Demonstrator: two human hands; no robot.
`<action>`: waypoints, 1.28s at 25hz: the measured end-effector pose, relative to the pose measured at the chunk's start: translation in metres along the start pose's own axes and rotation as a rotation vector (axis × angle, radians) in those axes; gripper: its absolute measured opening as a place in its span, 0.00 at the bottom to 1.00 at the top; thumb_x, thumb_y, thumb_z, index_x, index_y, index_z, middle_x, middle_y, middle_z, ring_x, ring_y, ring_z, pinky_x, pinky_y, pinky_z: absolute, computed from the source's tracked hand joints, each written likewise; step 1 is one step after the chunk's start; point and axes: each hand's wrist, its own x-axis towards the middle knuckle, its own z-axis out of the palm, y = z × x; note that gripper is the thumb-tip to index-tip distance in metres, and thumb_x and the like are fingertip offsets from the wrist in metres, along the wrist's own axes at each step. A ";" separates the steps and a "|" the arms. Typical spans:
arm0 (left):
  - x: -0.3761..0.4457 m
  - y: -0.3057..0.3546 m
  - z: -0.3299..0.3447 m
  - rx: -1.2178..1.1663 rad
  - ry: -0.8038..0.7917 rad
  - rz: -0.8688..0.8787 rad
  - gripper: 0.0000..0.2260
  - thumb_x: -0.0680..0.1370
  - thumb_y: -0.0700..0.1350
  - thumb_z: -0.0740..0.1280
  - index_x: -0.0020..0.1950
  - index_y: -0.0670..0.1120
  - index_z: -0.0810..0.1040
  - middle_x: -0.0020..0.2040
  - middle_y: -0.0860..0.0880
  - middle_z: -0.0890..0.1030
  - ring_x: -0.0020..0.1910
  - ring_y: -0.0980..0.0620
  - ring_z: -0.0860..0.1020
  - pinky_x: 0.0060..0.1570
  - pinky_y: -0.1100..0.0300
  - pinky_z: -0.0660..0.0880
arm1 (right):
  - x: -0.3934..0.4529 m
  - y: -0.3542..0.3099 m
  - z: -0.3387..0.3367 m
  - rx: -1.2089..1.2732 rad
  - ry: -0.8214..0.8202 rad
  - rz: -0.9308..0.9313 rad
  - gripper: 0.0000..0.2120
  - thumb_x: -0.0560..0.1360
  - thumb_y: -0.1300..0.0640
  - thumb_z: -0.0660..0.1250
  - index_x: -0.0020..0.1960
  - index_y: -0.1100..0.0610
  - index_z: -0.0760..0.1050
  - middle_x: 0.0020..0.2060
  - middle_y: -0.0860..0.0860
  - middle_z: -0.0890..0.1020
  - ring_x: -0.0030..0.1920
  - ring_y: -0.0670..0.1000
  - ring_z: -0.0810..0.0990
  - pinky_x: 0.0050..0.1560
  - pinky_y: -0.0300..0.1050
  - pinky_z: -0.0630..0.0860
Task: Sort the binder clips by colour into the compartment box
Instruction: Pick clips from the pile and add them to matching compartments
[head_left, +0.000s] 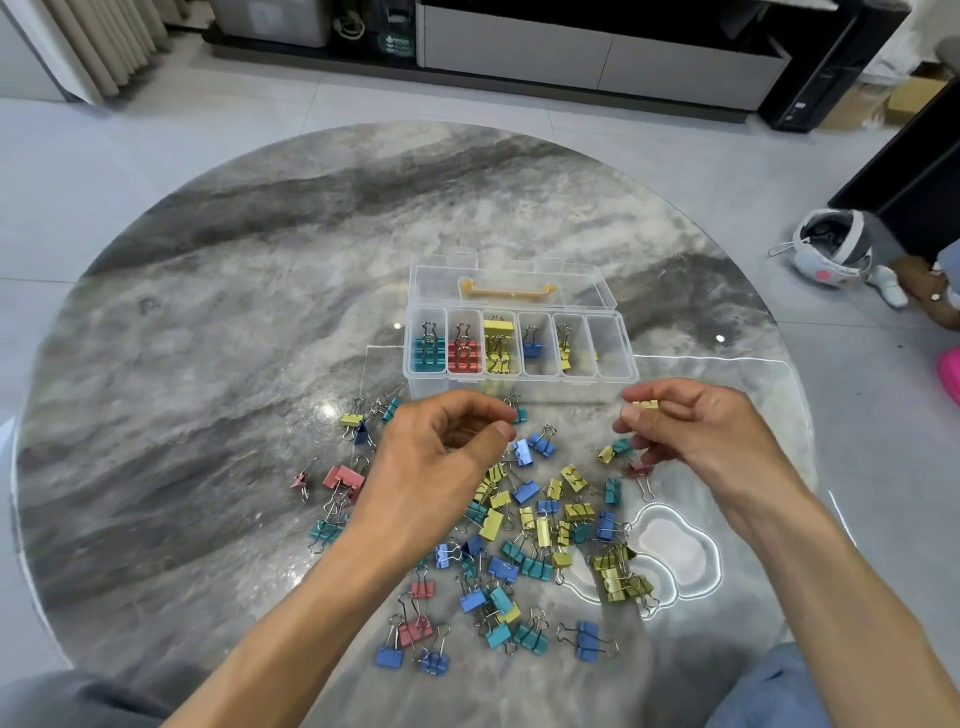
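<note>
Left hand (441, 457) pinching teal clip (518, 414), right hand (696, 431) pinching yellow clip (645, 405), both just before compartment box (519, 382) rim

Part of the loose pile of binder clips (524, 540) is hidden beneath the left hand (436, 462). Whether a teal clip (517, 410) at that hand's fingertips is pinched or merely lies behind them cannot be told. Only a sliver of the yellow clip (645, 405) is seen between the right hand's (696, 431) fingers (its wire handles are covered). Both forearms are cut off by the lower edge.
</note>
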 end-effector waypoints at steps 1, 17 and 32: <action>-0.001 0.001 0.002 0.001 -0.002 0.030 0.05 0.77 0.41 0.71 0.49 0.51 0.84 0.44 0.53 0.86 0.46 0.50 0.83 0.46 0.60 0.80 | -0.014 -0.007 0.009 0.076 -0.081 -0.024 0.10 0.75 0.66 0.70 0.54 0.56 0.81 0.43 0.54 0.87 0.38 0.50 0.83 0.37 0.44 0.78; 0.000 0.007 0.000 -0.136 -0.010 0.033 0.05 0.75 0.38 0.72 0.45 0.47 0.85 0.38 0.48 0.86 0.36 0.54 0.82 0.38 0.62 0.80 | -0.045 -0.009 0.074 -0.137 -0.096 -0.592 0.06 0.78 0.56 0.68 0.47 0.57 0.82 0.35 0.50 0.84 0.35 0.50 0.83 0.34 0.46 0.79; 0.003 0.013 -0.015 -0.187 0.087 -0.164 0.06 0.78 0.40 0.69 0.49 0.49 0.84 0.47 0.47 0.85 0.49 0.43 0.82 0.40 0.65 0.78 | 0.119 -0.052 0.005 -1.417 -0.238 -0.348 0.05 0.76 0.54 0.72 0.49 0.51 0.85 0.33 0.42 0.77 0.42 0.50 0.77 0.41 0.43 0.69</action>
